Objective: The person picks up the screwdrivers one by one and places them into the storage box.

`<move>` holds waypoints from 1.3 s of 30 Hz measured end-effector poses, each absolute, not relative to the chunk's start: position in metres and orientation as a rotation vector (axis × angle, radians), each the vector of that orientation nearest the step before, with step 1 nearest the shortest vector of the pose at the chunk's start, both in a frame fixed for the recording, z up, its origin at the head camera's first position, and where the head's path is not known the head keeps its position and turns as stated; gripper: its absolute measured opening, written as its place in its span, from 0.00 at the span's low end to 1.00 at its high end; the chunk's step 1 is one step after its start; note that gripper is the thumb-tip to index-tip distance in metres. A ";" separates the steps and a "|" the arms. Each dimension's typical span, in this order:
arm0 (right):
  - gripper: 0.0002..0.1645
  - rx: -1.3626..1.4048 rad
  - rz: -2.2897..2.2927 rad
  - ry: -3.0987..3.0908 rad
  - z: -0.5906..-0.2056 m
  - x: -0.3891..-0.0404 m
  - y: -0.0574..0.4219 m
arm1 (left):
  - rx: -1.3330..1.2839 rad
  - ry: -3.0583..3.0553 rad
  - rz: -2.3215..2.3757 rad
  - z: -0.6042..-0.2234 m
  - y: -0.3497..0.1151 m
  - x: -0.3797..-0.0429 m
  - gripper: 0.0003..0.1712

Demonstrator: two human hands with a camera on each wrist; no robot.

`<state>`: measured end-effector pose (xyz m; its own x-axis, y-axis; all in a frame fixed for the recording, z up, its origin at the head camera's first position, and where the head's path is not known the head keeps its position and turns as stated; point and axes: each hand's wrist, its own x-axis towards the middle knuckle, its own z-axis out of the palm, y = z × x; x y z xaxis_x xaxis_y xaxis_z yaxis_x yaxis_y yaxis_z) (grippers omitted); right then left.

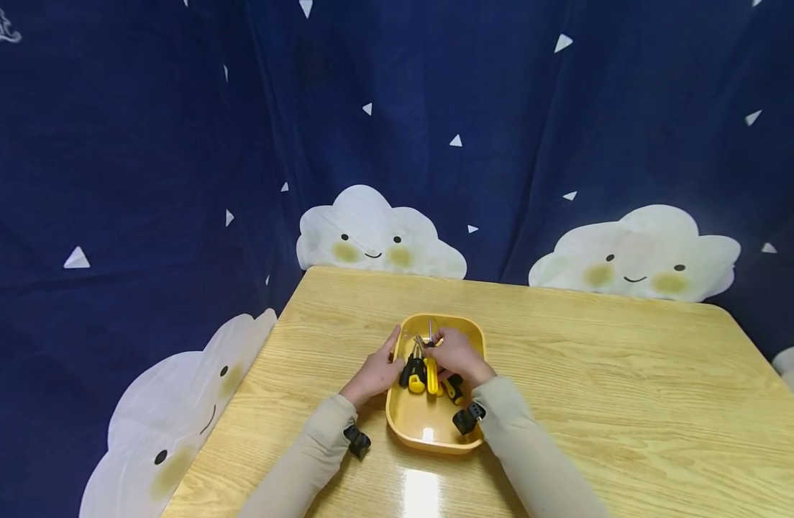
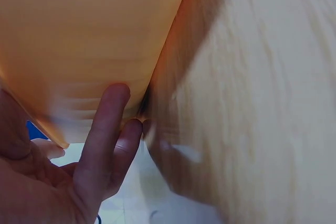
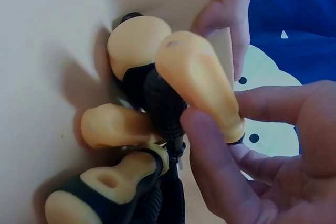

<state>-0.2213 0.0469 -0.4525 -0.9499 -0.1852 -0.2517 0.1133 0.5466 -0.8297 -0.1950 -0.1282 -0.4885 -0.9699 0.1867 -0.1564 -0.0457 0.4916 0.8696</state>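
Observation:
An orange-yellow plastic bin (image 1: 413, 419) stands on the table with several hand tools inside. My left hand (image 1: 375, 373) holds its left wall, the thumb at the rim and the fingers along the outside. In the left wrist view, extended fingers (image 2: 107, 124) lie against the outer wall. My right hand (image 1: 458, 352) reaches into the bin and pinches a yellow-handled screwdriver (image 3: 202, 82) between thumb and fingers; its front end is hidden. Beside it lie a black-and-yellow handle (image 1: 417, 378), a black handle (image 1: 405, 374) and another black-and-yellow handle (image 1: 454, 391).
The bin rests on a light wood-grain table (image 1: 598, 388), with tabletop on both sides of it. A dark blue curtain (image 1: 423, 86) with printed clouds hangs behind and to the left. Small black cameras (image 1: 357, 440) are strapped to both wrists.

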 end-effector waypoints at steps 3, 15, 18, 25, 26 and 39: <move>0.13 -0.051 -1.334 2.490 -0.452 -0.221 0.046 | 0.124 2.511 1.481 -0.489 -0.128 -0.195 0.39; 0.12 -0.040 -1.259 2.548 -0.450 -0.222 0.048 | 0.139 2.513 1.491 -0.487 -0.127 -0.197 0.39; 0.12 -0.035 -1.238 2.553 -0.448 -0.220 0.049 | 0.147 2.517 1.485 -0.488 -0.127 -0.198 0.39; 0.13 -0.052 -1.191 2.557 -0.447 -0.221 0.051 | 0.132 2.502 1.493 -0.489 -0.128 -0.197 0.39; 0.13 -0.063 -1.182 2.561 -0.447 -0.221 0.051 | 0.130 2.500 1.493 -0.489 -0.128 -0.198 0.39; 0.13 -0.209 -1.074 2.642 -0.427 -0.221 0.063 | 0.151 2.497 1.487 -0.490 -0.130 -0.197 0.40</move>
<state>-0.2208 0.0625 -0.4273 -0.9501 -0.2369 -0.2029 -0.0282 0.7131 -0.7005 -0.1971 -0.1299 -0.4897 -0.9681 0.2046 -0.1444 -0.0294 0.4796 0.8770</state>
